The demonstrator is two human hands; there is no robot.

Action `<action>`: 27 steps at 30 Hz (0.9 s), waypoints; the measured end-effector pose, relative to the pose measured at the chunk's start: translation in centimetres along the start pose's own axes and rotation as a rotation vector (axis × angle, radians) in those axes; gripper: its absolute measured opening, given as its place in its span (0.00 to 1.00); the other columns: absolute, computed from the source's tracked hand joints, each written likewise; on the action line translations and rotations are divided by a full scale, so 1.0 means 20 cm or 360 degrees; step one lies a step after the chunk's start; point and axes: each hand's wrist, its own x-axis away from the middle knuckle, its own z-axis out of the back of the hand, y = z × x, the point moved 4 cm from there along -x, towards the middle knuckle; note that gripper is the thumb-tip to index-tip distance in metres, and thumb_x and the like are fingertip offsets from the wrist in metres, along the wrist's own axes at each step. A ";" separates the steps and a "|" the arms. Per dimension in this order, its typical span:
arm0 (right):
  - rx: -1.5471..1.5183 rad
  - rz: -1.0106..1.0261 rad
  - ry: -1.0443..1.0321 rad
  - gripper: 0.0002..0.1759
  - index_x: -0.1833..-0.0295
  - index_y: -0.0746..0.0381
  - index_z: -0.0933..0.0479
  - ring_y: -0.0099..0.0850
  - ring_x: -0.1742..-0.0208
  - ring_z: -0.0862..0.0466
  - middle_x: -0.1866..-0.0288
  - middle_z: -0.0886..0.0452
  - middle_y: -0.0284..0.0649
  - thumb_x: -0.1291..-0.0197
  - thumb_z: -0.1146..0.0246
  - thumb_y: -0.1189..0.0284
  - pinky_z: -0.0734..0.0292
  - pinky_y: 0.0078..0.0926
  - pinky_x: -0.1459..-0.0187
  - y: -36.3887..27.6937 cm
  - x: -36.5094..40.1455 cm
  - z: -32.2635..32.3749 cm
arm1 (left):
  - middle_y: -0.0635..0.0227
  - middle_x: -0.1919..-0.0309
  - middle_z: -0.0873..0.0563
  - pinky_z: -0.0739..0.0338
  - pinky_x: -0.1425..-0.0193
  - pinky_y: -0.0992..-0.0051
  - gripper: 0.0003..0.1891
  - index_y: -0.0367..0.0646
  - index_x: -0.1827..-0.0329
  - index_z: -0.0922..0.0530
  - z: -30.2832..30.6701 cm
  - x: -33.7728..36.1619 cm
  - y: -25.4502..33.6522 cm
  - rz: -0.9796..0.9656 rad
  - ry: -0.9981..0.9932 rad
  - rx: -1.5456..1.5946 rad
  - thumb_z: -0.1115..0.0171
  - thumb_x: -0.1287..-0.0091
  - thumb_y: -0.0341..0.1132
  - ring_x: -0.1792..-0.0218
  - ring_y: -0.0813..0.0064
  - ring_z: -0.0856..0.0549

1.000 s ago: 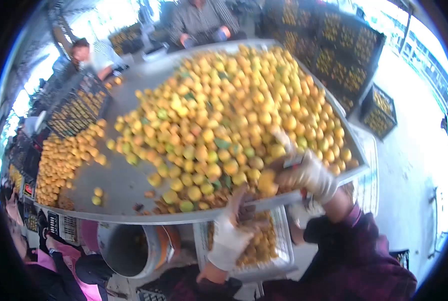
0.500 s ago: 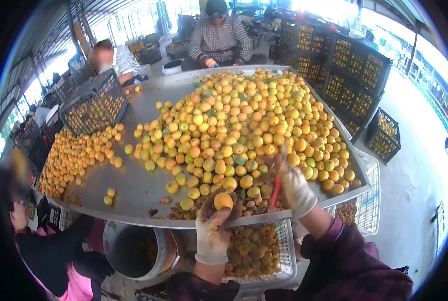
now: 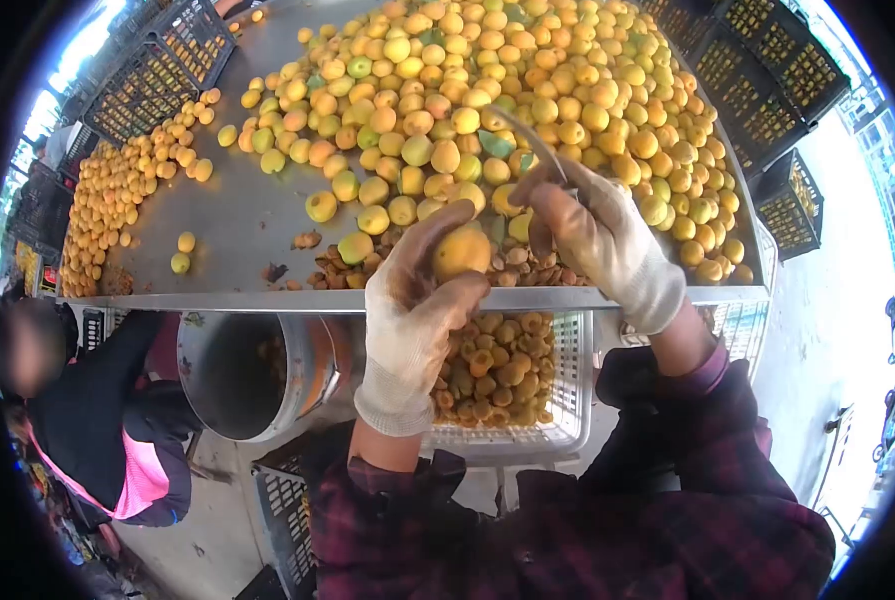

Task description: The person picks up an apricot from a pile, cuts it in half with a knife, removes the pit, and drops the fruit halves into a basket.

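Observation:
In my gloved left hand (image 3: 407, 320) is a single yellow apricot (image 3: 461, 253), held between thumb and fingers just over the table's front edge. My gloved right hand (image 3: 607, 235) is closed around a knife with a thin curved blade (image 3: 535, 140). The blade points up and to the left, and the handle is hidden in my fingers. The two hands are close together but apart. Behind them a big heap of whole apricots (image 3: 417, 150) covers the metal table (image 3: 257, 235). Brown pits (image 3: 537, 274) lie along its front edge.
A white basket of opened apricots (image 3: 497, 370) stands below the table edge, with a bucket (image 3: 237, 375) left of it. Smaller apricots (image 3: 117, 200) and a black crate (image 3: 157, 75) sit at the left. Another person (image 3: 117, 420) is at my left. Black crates (image 3: 767, 75) stand right.
My view has tilted down. Both hands have come closer together, with the apricot still in my left hand. My right hand has turned; the red handle visible earlier is now hidden, and the curved blade shows.

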 end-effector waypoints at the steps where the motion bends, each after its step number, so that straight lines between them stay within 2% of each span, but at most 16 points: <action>1: -0.0003 -0.0107 -0.0183 0.29 0.42 0.67 0.21 0.28 0.68 0.17 0.72 0.17 0.41 0.27 0.41 0.49 0.23 0.28 0.64 0.00 0.03 0.01 | 0.68 0.60 0.17 0.27 0.66 0.84 0.27 0.33 0.36 0.23 0.00 0.01 0.01 0.0019 0.0016 -0.0001 0.35 0.42 0.19 0.68 0.83 0.21; 3: 0.0063 -0.0018 -0.0303 0.28 0.44 0.66 0.20 0.29 0.66 0.16 0.70 0.16 0.41 0.27 0.41 0.50 0.22 0.28 0.63 0.03 0.06 0.00 | 0.69 0.64 0.18 0.28 0.66 0.83 0.20 0.33 0.43 0.20 -0.01 0.02 0.03 -0.0029 0.0012 -0.0432 0.36 0.41 0.22 0.71 0.84 0.22; 4: 0.0138 0.0095 -0.0408 0.26 0.45 0.66 0.19 0.30 0.65 0.16 0.68 0.16 0.42 0.27 0.41 0.51 0.22 0.29 0.62 0.03 0.08 -0.02 | 0.69 0.64 0.18 0.28 0.66 0.83 0.20 0.33 0.43 0.20 0.00 0.03 0.05 0.0003 0.0027 -0.0440 0.36 0.41 0.22 0.71 0.84 0.22; 5: 0.0134 0.0016 -0.0529 0.24 0.47 0.65 0.18 0.34 0.61 0.14 0.63 0.14 0.43 0.27 0.40 0.53 0.21 0.31 0.59 0.03 0.11 -0.03 | 0.68 0.61 0.17 0.27 0.63 0.83 0.20 0.32 0.43 0.21 0.00 0.04 0.06 0.0060 -0.0082 -0.0640 0.37 0.40 0.25 0.67 0.84 0.22; 7: 0.0095 0.0101 -0.0550 0.26 0.51 0.66 0.18 0.32 0.66 0.16 0.68 0.16 0.41 0.27 0.42 0.51 0.23 0.30 0.63 0.07 0.15 -0.06 | 0.68 0.60 0.15 0.26 0.56 0.82 0.20 0.30 0.45 0.19 0.01 0.05 0.06 0.0189 -0.0179 -0.0970 0.36 0.41 0.27 0.61 0.82 0.20; 8: 0.0089 0.0212 -0.0559 0.29 0.55 0.68 0.18 0.30 0.71 0.18 0.73 0.18 0.38 0.27 0.43 0.48 0.25 0.28 0.66 0.08 0.17 -0.07 | 0.68 0.60 0.15 0.26 0.56 0.82 0.20 0.30 0.45 0.19 0.02 0.05 0.02 0.0217 -0.0178 -0.0977 0.36 0.41 0.27 0.61 0.82 0.20; 9: 0.0133 0.0240 -0.0632 0.26 0.54 0.68 0.18 0.35 0.71 0.17 0.72 0.16 0.42 0.27 0.42 0.52 0.24 0.31 0.66 0.07 0.17 -0.06 | 0.66 0.63 0.14 0.23 0.56 0.79 0.19 0.32 0.48 0.18 0.04 0.05 -0.01 0.0052 -0.0211 -0.0937 0.31 0.42 0.29 0.64 0.82 0.18; 10: 0.0124 0.0228 -0.0632 0.26 0.54 0.68 0.18 0.35 0.71 0.17 0.72 0.16 0.42 0.27 0.42 0.52 0.24 0.31 0.66 0.08 0.18 -0.05 | 0.64 0.66 0.13 0.21 0.57 0.77 0.19 0.34 0.50 0.17 0.04 0.05 -0.02 -0.0117 -0.0244 -0.0892 0.27 0.44 0.31 0.66 0.81 0.17; 11: 0.0186 0.0222 -0.0660 0.25 0.54 0.68 0.17 0.37 0.71 0.17 0.72 0.17 0.44 0.27 0.41 0.54 0.24 0.32 0.66 0.09 0.19 -0.04 | 0.64 0.66 0.13 0.21 0.57 0.77 0.19 0.34 0.50 0.17 0.04 0.06 -0.02 -0.0102 -0.0249 -0.0890 0.27 0.44 0.31 0.66 0.81 0.17; 14: 0.0278 0.0097 -0.0734 0.20 0.53 0.68 0.17 0.41 0.70 0.16 0.72 0.18 0.47 0.29 0.38 0.59 0.25 0.34 0.67 0.06 0.21 -0.01 | 0.64 0.65 0.11 0.20 0.54 0.76 0.20 0.34 0.51 0.16 0.03 0.07 0.00 0.0044 -0.0282 -0.0919 0.24 0.47 0.32 0.64 0.81 0.15; 16: 0.0187 -0.0015 -0.0759 0.17 0.54 0.68 0.17 0.42 0.70 0.16 0.73 0.18 0.47 0.30 0.36 0.62 0.25 0.35 0.67 0.05 0.22 -0.02 | 0.66 0.58 0.13 0.24 0.47 0.78 0.24 0.31 0.45 0.17 0.02 0.07 0.02 0.0339 -0.0318 -0.0982 0.27 0.48 0.25 0.55 0.79 0.16; 17: 0.0183 -0.0020 -0.0757 0.17 0.54 0.68 0.17 0.42 0.70 0.16 0.73 0.18 0.47 0.30 0.36 0.62 0.25 0.35 0.67 0.07 0.23 -0.02 | 0.66 0.58 0.13 0.24 0.47 0.78 0.24 0.31 0.45 0.17 0.01 0.08 0.01 0.0345 -0.0321 -0.0984 0.27 0.48 0.25 0.55 0.79 0.16; 19: 0.0382 0.0410 -0.0651 0.16 0.54 0.67 0.17 0.42 0.72 0.17 0.74 0.19 0.46 0.30 0.36 0.63 0.25 0.35 0.69 0.08 0.24 -0.03 | 0.67 0.58 0.12 0.23 0.48 0.77 0.23 0.31 0.47 0.17 0.02 0.09 0.00 0.0418 -0.0275 -0.0957 0.26 0.47 0.26 0.56 0.78 0.16; 23: 0.0470 0.0315 -0.0683 0.15 0.54 0.66 0.17 0.42 0.74 0.17 0.76 0.20 0.46 0.29 0.36 0.63 0.26 0.34 0.70 0.08 0.25 -0.03 | 0.67 0.60 0.12 0.22 0.49 0.77 0.21 0.31 0.48 0.16 0.03 0.10 -0.01 0.0444 -0.0234 -0.0946 0.25 0.46 0.26 0.58 0.78 0.15; 25: 0.0439 0.0153 -0.0806 0.15 0.50 0.62 0.18 0.46 0.66 0.14 0.68 0.16 0.47 0.29 0.37 0.60 0.22 0.39 0.66 0.08 0.25 -0.03 | 0.67 0.61 0.12 0.21 0.51 0.78 0.20 0.31 0.49 0.16 0.03 0.11 -0.01 0.0487 -0.0195 -0.0821 0.25 0.46 0.26 0.59 0.79 0.15; 27: 0.0403 0.0080 -0.0793 0.16 0.50 0.62 0.17 0.46 0.65 0.14 0.67 0.15 0.48 0.29 0.37 0.60 0.21 0.39 0.65 0.06 0.26 -0.05 | 0.66 0.61 0.12 0.21 0.52 0.79 0.19 0.31 0.49 0.16 0.03 0.12 -0.02 0.0496 -0.0204 -0.0824 0.26 0.45 0.25 0.60 0.79 0.15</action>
